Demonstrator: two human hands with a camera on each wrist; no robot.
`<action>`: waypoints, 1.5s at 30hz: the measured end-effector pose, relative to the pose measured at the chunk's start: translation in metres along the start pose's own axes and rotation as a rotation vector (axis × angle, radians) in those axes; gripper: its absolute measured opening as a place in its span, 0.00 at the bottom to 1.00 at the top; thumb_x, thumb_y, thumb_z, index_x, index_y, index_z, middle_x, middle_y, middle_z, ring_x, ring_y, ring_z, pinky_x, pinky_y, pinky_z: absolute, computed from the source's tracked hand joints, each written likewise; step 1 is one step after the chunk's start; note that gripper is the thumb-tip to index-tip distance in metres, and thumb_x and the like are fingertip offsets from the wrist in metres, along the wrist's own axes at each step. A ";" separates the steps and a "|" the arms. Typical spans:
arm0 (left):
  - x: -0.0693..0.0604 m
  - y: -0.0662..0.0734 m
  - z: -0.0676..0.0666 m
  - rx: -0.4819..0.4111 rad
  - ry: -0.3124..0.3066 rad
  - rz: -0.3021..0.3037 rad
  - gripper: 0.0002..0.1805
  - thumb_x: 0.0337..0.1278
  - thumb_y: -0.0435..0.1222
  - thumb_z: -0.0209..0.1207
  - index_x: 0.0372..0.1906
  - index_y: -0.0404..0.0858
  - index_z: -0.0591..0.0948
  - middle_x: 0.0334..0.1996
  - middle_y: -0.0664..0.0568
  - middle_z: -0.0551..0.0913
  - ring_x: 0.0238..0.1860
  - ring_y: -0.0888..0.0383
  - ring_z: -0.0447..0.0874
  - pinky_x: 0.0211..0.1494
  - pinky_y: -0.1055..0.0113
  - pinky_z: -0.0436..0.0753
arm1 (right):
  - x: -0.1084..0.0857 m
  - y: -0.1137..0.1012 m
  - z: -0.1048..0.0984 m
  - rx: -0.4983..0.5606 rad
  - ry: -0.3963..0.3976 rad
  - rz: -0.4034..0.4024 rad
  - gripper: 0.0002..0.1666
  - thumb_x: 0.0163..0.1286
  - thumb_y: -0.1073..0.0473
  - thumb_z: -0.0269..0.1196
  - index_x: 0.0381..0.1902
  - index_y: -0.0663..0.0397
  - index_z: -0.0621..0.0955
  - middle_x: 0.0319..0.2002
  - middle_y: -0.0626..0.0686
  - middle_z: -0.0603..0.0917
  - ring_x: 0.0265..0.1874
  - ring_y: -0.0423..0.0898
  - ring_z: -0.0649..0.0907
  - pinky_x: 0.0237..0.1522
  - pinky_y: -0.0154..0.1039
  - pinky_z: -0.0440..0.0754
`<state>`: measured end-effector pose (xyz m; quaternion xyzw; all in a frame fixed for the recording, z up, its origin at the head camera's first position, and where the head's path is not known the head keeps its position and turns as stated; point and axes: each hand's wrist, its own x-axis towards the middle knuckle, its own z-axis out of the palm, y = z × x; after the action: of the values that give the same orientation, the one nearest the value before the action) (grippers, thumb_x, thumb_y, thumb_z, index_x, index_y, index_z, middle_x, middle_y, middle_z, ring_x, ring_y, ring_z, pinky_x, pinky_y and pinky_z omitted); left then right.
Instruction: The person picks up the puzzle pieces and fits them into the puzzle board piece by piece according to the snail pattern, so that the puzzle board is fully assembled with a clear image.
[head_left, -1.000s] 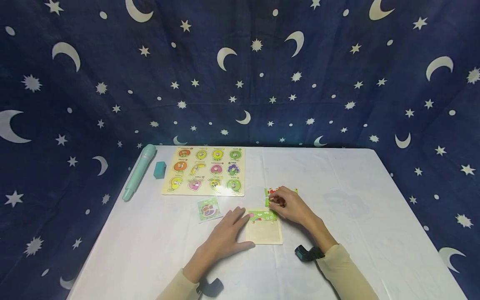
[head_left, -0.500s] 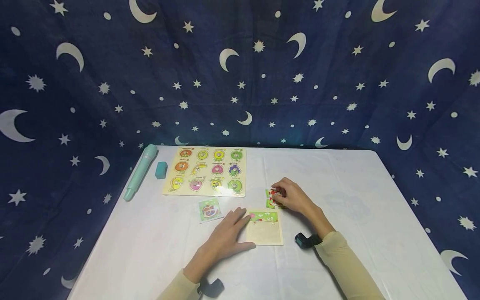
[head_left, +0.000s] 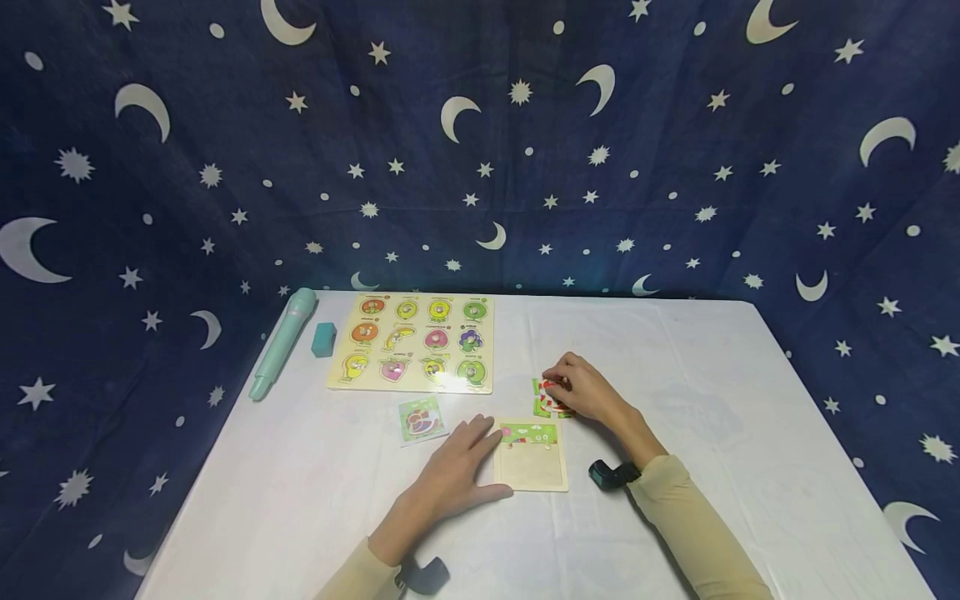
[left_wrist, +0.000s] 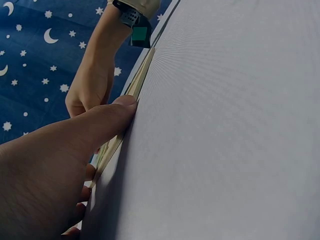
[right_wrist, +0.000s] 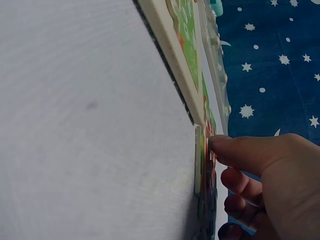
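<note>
A small square wooden puzzle tray (head_left: pixel 530 475) lies on the white table, with green picture pieces (head_left: pixel 529 433) along its far edge and bare wood below. My left hand (head_left: pixel 459 467) rests at the tray's left side, fingers spread. In the left wrist view, the left thumb (left_wrist: pixel 125 102) touches the tray's edge. Just beyond the tray, my right hand (head_left: pixel 588 392) is over a cluster of red and green puzzle pieces (head_left: pixel 542 408). Its thumb (right_wrist: pixel 222 145) and fingers pinch a puzzle piece there, mostly hidden by the hand.
A fruit peg puzzle board (head_left: pixel 411 387) lies at the back left. Beside it are a teal block (head_left: pixel 323 340) and a mint-green tube-shaped thing (head_left: pixel 283 343). A square picture card (head_left: pixel 422 419) lies left of the tray. A dark starry cloth (head_left: pixel 480 150) hangs behind the table.
My right hand has moved slightly away from the tray, over the loose pieces, uncovering the right end of the green row. My left hand stays at the tray's side.
</note>
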<state>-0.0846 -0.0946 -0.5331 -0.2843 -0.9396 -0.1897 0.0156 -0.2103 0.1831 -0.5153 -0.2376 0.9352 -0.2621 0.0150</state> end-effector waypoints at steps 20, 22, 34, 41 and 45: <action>0.000 0.000 0.001 0.004 0.039 0.017 0.46 0.52 0.66 0.63 0.71 0.43 0.73 0.73 0.46 0.69 0.76 0.47 0.64 0.81 0.55 0.64 | 0.006 -0.009 -0.004 0.067 0.004 0.119 0.06 0.69 0.58 0.66 0.41 0.53 0.81 0.33 0.48 0.82 0.32 0.42 0.77 0.37 0.38 0.78; 0.000 0.000 0.002 0.004 0.031 0.011 0.46 0.52 0.67 0.62 0.71 0.44 0.72 0.73 0.47 0.69 0.76 0.48 0.64 0.81 0.56 0.64 | 0.006 -0.010 -0.004 0.076 0.006 0.122 0.05 0.70 0.58 0.65 0.40 0.52 0.81 0.30 0.47 0.81 0.29 0.41 0.76 0.34 0.36 0.76; 0.000 -0.001 0.002 -0.004 0.026 0.007 0.47 0.52 0.67 0.62 0.72 0.44 0.72 0.74 0.47 0.69 0.77 0.48 0.63 0.82 0.57 0.62 | -0.004 -0.019 -0.009 0.112 0.074 0.090 0.05 0.69 0.60 0.66 0.41 0.53 0.82 0.29 0.46 0.81 0.28 0.40 0.75 0.29 0.31 0.76; 0.000 0.000 0.001 -0.008 0.020 -0.009 0.47 0.51 0.67 0.63 0.71 0.42 0.72 0.73 0.47 0.69 0.77 0.49 0.63 0.82 0.57 0.62 | -0.017 -0.031 -0.010 0.161 0.072 0.052 0.05 0.68 0.60 0.67 0.40 0.54 0.83 0.28 0.45 0.83 0.26 0.36 0.76 0.28 0.29 0.78; 0.001 0.001 0.000 -0.021 0.023 -0.010 0.47 0.51 0.66 0.64 0.70 0.41 0.72 0.73 0.47 0.70 0.77 0.49 0.63 0.82 0.57 0.63 | -0.024 -0.038 -0.010 0.165 0.069 0.015 0.04 0.67 0.62 0.67 0.40 0.55 0.83 0.28 0.44 0.82 0.26 0.35 0.76 0.28 0.28 0.78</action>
<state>-0.0848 -0.0931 -0.5325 -0.2777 -0.9388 -0.2028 0.0223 -0.1743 0.1705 -0.4901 -0.2195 0.9121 -0.3462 0.0040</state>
